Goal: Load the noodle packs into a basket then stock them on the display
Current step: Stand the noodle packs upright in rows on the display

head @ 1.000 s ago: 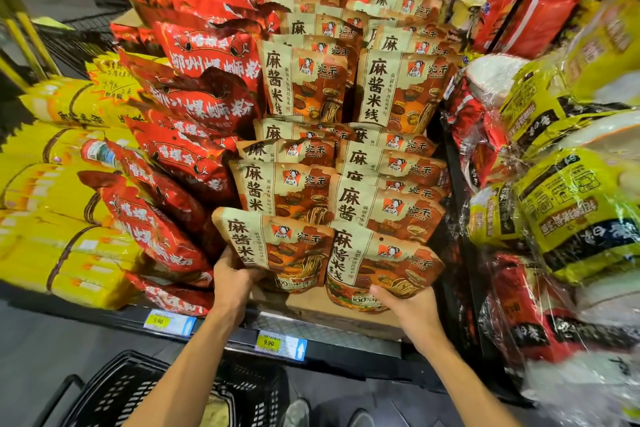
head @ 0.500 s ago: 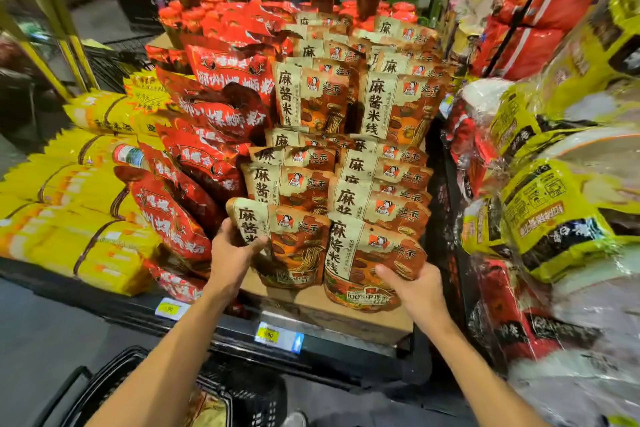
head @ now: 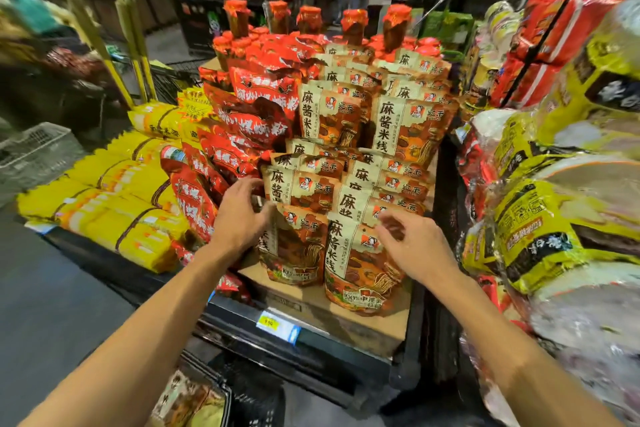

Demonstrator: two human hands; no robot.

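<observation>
1. Two bare hands are working at the front of the display: our left hand [head: 239, 215] is resting with fingers spread against the upper left edge of the front-left orange-and-cream printed plastic noodle pack [head: 298, 250], touching it rather than gripping it.
2. Our right hand [head: 412, 246] is lying with fingers loosely spread over the right side of the neighbouring front-right noodle pack [head: 356, 270]; neither hand is pinching or lifting anything.
3. Both front packs are standing upright on the brown cardboard tray [head: 367, 319] at the shelf's front edge, just above the blue-and-yellow price tag [head: 277, 325].
4. Behind them, many matching packs are filling stepped rows [head: 346, 184] up the display, beside the red crinkled snack bags [head: 256, 121] on the left.
5. We are judging the stocking as well advanced: the rows are looking full and the hands seem to be straightening the front pair.
6. The black plastic shopping basket [head: 242, 402] is sitting on the floor below, and something printed, possibly further packs, is lying inside, so some stocking may be remaining; we cannot tell how much.
</observation>
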